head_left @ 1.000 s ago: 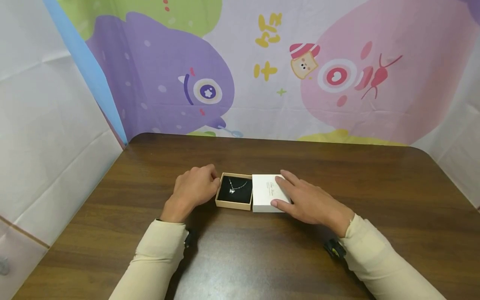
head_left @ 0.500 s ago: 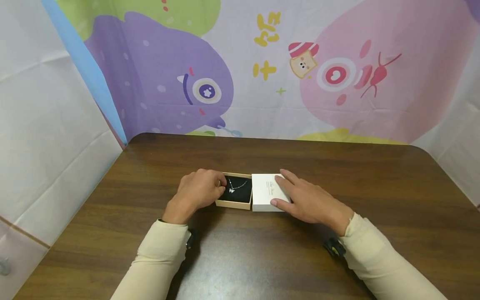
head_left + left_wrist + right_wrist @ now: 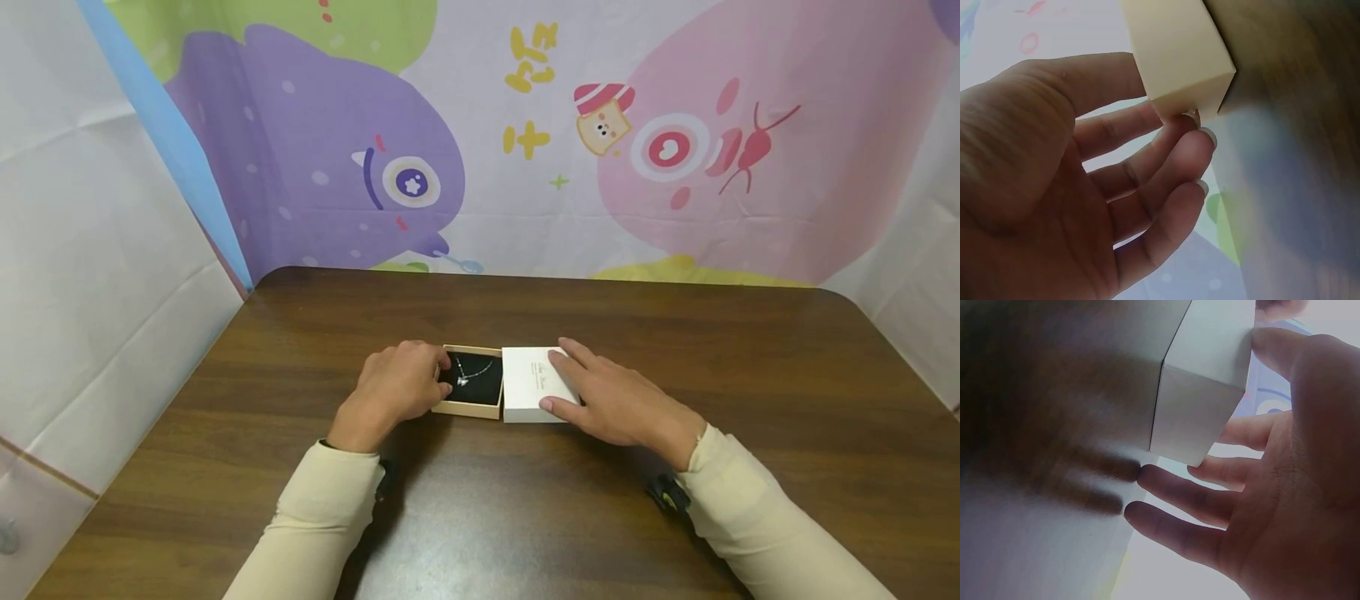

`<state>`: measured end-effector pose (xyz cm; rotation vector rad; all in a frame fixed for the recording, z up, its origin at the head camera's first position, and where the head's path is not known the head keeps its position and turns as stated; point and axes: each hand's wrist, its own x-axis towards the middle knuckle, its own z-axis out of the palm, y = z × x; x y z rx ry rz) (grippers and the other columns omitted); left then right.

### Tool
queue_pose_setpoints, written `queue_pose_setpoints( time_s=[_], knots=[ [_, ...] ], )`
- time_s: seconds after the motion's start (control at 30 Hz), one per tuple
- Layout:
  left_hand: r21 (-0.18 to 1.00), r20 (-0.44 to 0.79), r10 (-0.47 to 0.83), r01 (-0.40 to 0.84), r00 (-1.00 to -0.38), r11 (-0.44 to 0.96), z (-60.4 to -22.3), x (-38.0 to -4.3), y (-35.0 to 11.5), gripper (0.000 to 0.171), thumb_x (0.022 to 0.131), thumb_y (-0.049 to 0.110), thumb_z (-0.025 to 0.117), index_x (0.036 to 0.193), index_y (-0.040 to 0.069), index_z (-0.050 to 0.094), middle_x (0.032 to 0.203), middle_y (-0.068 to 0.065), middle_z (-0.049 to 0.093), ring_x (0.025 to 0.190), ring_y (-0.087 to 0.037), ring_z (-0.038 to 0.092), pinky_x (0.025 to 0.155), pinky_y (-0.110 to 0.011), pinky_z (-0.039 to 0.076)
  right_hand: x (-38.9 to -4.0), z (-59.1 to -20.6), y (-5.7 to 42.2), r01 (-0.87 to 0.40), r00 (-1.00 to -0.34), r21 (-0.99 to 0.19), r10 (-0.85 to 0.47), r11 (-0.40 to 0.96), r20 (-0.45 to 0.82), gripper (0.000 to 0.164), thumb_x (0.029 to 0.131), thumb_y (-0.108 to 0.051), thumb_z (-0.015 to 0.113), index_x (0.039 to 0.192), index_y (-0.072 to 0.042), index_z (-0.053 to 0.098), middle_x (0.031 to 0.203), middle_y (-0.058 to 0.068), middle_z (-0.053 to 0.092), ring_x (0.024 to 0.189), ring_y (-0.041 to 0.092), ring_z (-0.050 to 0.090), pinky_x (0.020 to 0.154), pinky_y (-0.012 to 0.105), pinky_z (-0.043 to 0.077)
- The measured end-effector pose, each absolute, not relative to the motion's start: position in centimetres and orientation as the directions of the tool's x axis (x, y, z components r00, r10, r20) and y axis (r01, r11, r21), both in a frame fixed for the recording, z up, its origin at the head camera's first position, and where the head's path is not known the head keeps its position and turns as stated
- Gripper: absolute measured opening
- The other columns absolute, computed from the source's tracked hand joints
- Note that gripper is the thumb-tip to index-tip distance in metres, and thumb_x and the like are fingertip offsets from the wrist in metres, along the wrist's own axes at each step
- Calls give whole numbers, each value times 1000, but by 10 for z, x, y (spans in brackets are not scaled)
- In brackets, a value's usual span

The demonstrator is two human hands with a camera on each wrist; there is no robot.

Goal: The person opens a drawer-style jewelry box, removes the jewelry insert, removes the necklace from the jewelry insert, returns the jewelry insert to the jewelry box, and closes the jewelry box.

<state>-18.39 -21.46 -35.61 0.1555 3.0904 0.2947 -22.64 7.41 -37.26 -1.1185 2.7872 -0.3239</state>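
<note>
In the head view, a shallow tan cardboard jewelry box (image 3: pixel 467 410) stands open-topped on the table. A black insert (image 3: pixel 480 390) fills it, bearing a silver necklace (image 3: pixel 462 380) with a small pendant. My left hand (image 3: pixel 397 385) is at its left side, thumb and index finger reaching over the rim. The left wrist view has the box's plain side (image 3: pixel 1179 44) above loosely bent fingers (image 3: pixel 1188 153). Touching the box's right side is a white lid (image 3: pixel 525 383) with small print. My right hand (image 3: pixel 618 400) rests on it, fingers spread; two fingertips (image 3: pixel 1138 512) reach the table beyond.
The dark wood table (image 3: pixel 480 517) spreads around the box and lid. Behind it hangs a cartoon-printed cloth (image 3: pixel 495 208), meeting the table's back edge. Pale cloth walls (image 3: pixel 97 250) stand at the left and right. Dark wrist cameras (image 3: pixel 667 493) sit below the cuffs.
My left hand has moved right, from beside the box to over its left rim, and its thumb and index finger have spread apart. The right hand stays on the lid.
</note>
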Motion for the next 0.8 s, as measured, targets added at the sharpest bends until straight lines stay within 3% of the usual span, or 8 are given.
queue_pose_setpoints(
  time_s=[0.43, 0.8],
  knots=[
    [183, 7, 104, 104, -995, 978, -362, -182, -210, 6, 84, 24, 78, 89, 23, 80, 97, -1, 62, 91, -24, 64, 72, -49, 52, -225, -373, 74, -658, -724, -251, -688, 710, -49, 83, 97, -64, 48, 156, -7, 32, 163, 18, 22, 140, 38, 40, 103, 56, 42],
    [205, 16, 88, 90, -996, 975, -365, -184, -206, 4, 84, 20, 78, 87, 22, 80, 97, 0, 67, 91, -23, 66, 70, -46, 53, -225, -372, 75, -670, -717, -246, -697, 701, -33, 82, 98, -62, 47, 156, -6, 33, 162, 19, 23, 139, 39, 41, 103, 55, 42]
  ],
)
